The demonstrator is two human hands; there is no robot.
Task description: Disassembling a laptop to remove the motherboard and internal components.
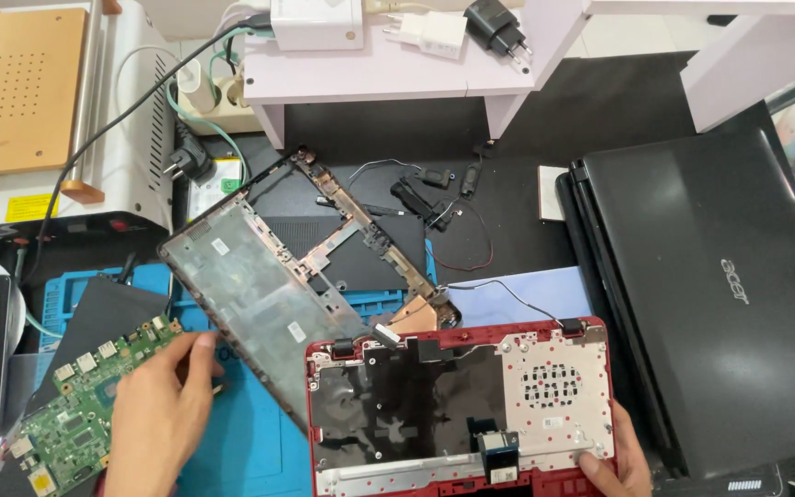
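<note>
Item one: our left hand (160,419), fingers loosely curled, thumb extended, resting on the edge of a green motherboard (80,410) at lower left; we cannot tell whether it truly grips the board or only lies against it. The board sits tilted over a dark sheet (103,313) and a blue work mat (241,451).

Item two: our right hand (620,460), fingers closed over the lower right corner of a red laptop chassis (457,414), thumb on its silver inner plate. The chassis lies open side up, directly before us, its hinge brackets at the far edge.

Item three: a grey laptop bottom cover (264,294), lying diagonally between the two hands, its near corner tucked under the red chassis.

Item four: a closed black laptop (720,294), just beside the chassis on the right.

Item five: small speakers with wires (434,198), beyond the grey cover.

Item six: a white machine with a wooden plate (20,87), far left; chargers (434,32) on a pale shelf (388,74) behind.
</note>
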